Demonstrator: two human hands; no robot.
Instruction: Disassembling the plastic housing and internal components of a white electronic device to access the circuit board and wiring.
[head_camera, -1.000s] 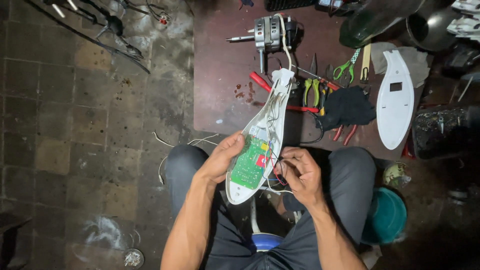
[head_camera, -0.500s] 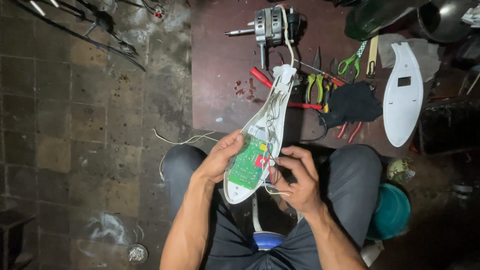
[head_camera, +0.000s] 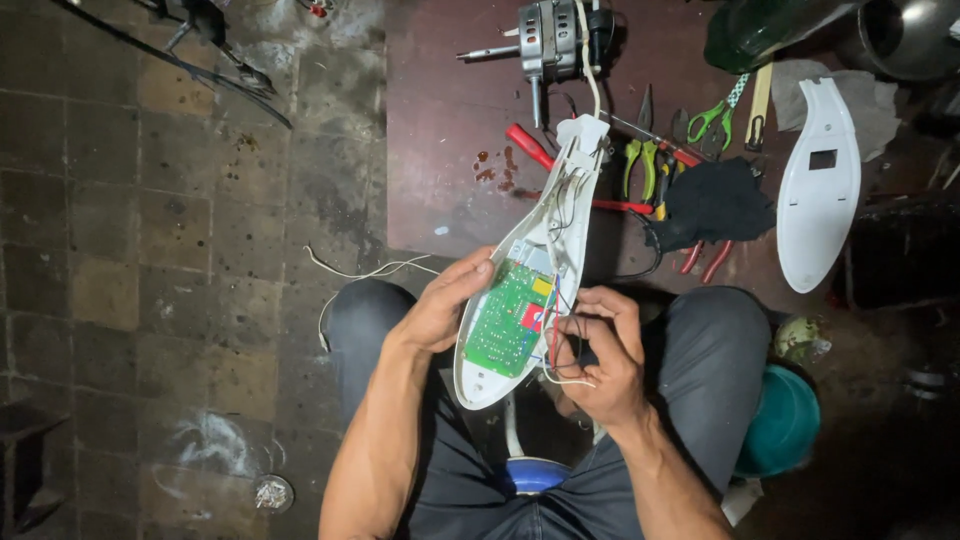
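My left hand (head_camera: 440, 305) grips the left edge of a long white plastic housing (head_camera: 553, 215), open side up. Inside it sit a green circuit board (head_camera: 505, 320) and thin wires running toward its narrow far end. My right hand (head_camera: 600, 355) pinches a bundle of red, white and dark wires (head_camera: 560, 345) at the board's right edge. The housing rests tilted over my lap, its tip pointing at an electric motor (head_camera: 550, 40). A matching white cover (head_camera: 820, 185) lies apart at the right.
On the dark red board (head_camera: 450, 150) lie a red-handled screwdriver (head_camera: 528, 146), several pliers (head_camera: 645, 160), green-handled snips (head_camera: 720, 115) and a black cloth (head_camera: 715, 205). A teal stool (head_camera: 785, 420) is by my right knee. Loose white wire (head_camera: 360, 275) trails over the tiled floor.
My right hand has shifted slightly on the wires beside the board. The view has moved a little; the housing stays in my left hand.
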